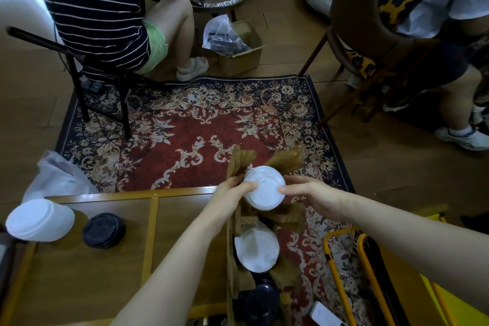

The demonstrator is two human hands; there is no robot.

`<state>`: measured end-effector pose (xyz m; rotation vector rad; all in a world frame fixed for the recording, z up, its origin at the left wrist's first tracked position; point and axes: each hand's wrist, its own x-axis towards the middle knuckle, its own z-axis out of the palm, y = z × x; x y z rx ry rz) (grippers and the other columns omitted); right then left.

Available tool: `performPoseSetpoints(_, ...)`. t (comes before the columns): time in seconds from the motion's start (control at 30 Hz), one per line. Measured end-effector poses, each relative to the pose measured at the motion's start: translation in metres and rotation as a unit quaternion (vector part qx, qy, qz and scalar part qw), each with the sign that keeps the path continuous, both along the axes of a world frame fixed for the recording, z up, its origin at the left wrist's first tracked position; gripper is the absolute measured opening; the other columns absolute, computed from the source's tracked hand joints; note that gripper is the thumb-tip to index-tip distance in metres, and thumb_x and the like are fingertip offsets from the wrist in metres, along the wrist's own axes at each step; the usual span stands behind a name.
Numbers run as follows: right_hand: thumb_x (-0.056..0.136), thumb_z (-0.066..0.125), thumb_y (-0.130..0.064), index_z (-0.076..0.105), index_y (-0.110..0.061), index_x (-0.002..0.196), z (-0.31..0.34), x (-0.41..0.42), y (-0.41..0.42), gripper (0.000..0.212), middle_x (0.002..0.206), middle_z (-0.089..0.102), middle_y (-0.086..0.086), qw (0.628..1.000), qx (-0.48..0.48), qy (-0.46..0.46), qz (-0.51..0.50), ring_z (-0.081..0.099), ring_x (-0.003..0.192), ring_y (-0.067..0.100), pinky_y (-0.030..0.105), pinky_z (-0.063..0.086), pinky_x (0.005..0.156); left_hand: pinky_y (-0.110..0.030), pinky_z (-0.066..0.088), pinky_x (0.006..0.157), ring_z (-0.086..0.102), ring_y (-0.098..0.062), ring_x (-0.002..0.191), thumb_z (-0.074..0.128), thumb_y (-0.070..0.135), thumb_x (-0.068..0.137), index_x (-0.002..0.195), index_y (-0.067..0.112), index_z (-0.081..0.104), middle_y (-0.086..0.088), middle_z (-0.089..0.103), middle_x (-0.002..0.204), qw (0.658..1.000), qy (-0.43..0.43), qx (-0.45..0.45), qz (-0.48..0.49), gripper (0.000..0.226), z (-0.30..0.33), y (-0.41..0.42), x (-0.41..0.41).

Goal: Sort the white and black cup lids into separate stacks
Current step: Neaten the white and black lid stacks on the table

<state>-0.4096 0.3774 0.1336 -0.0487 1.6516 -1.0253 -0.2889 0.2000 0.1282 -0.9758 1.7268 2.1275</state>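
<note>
Holding a small stack of white lids (264,188) over the brown bag (239,219) beside the table (87,267), the left hand (232,198) and right hand (312,193) pinch its edges (white stack (39,219) and black stack (104,230) sit on the table).

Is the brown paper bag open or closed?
Open. The brown paper bag's torn top spreads apart, and white lids and black lids show inside it, below the white lids both hands hold.
</note>
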Motion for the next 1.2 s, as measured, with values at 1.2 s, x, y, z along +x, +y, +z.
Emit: performPoseSetpoints(1.2,0.090,0.066,-0.016,0.039,-0.010,0.146,-0.035,-0.007,-0.015,0.062,0.108,0.059,-0.004,1.000,0.029,0.005,0.002,0.051,0.109,0.015,0.024,0.040,0.095,-0.034,0.039,0.112,0.054,-0.020,0.126,0.075,0.017,0.086,0.140,0.002,0.053,-0.006,0.058,0.138,0.999,-0.050,0.011,0.019,0.060,-0.062,-0.016,-0.012)
